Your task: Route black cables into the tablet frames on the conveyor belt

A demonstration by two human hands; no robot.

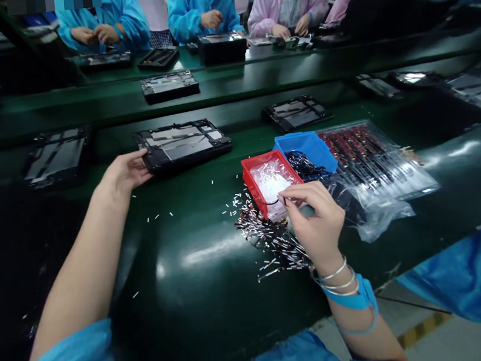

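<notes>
My left hand (131, 169) grips the left end of a black tray (187, 154) with a grey-silver, tablet-like device part (183, 140) in it. Over the red bin (248, 181), my right hand (318, 213) pinches a thin black cable (271, 202) between thumb and forefinger. Small white tube-like pieces (272, 180) fill a plastic bag inside that bin. Just below lies a loose pile of short cables with white sleeves (278, 242). Behind the red bin, a blue bin (325, 148) holds dark cables (302, 164).
Right of the bins, a clear plastic sheet (419, 183) bears rows of red-and-black cables (362, 146), beside a crumpled plastic bag (378, 215). More trays (296, 112) lie along the green bench (192, 298). Co-workers in blue and pink smocks (266, 7) work across it.
</notes>
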